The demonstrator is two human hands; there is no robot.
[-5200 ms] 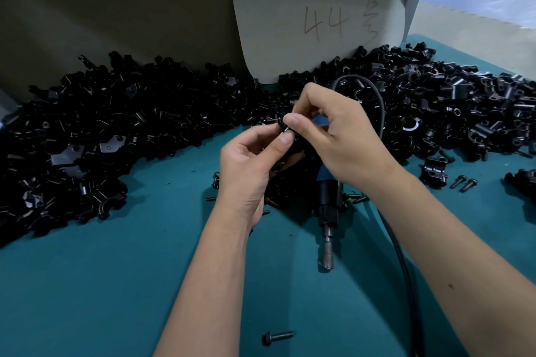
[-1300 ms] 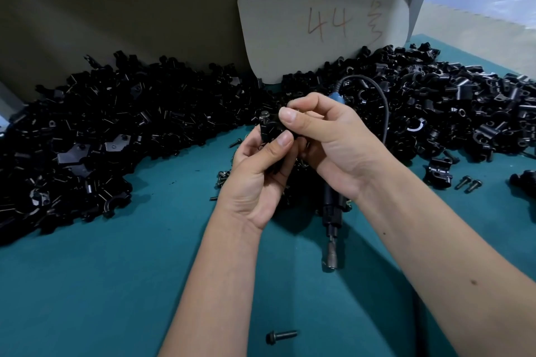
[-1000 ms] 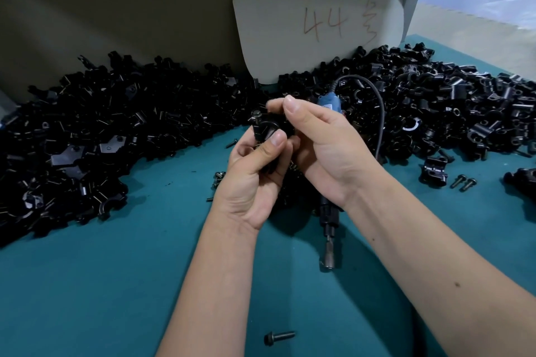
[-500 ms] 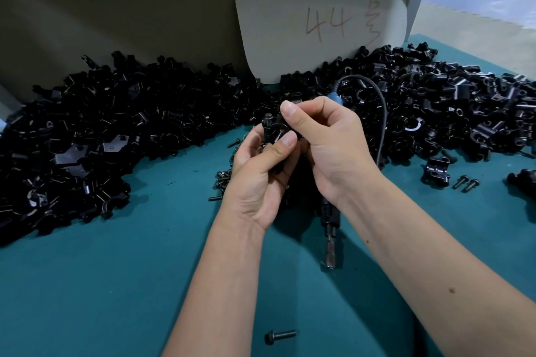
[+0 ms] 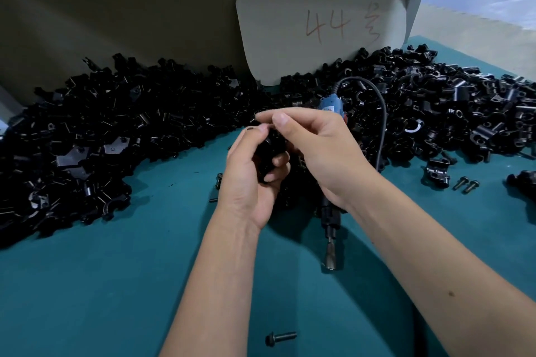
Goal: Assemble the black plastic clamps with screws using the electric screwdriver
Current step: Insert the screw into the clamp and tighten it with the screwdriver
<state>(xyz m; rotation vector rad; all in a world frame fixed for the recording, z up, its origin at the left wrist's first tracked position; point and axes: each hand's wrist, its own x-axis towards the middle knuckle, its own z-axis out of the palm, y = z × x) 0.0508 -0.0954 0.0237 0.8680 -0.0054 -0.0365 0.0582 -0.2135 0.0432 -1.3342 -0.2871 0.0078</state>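
My left hand (image 5: 249, 180) grips a black plastic clamp (image 5: 268, 151) in its curled fingers above the teal table. My right hand (image 5: 316, 148) pinches at the top of that clamp with thumb and forefinger; whatever small part sits between them is hidden. The blue electric screwdriver (image 5: 330, 220) runs under my right palm, its blue cap (image 5: 330, 103) showing above the hand and its metal bit (image 5: 330, 258) pointing toward me just over the table. Its grey cord (image 5: 380, 113) loops up behind the hand.
Heaps of black clamp parts (image 5: 116, 130) line the back of the teal table (image 5: 101, 284), left and right. A card marked 44 (image 5: 319, 20) leans on the wall. Loose screws lie near me (image 5: 280, 338) and at right (image 5: 464, 184), beside a single clamp (image 5: 438, 171).
Both hands have stayed together over the same spot, turning the clamp slightly. My left thumb has shifted up to the clamp's top beside my right fingertips.
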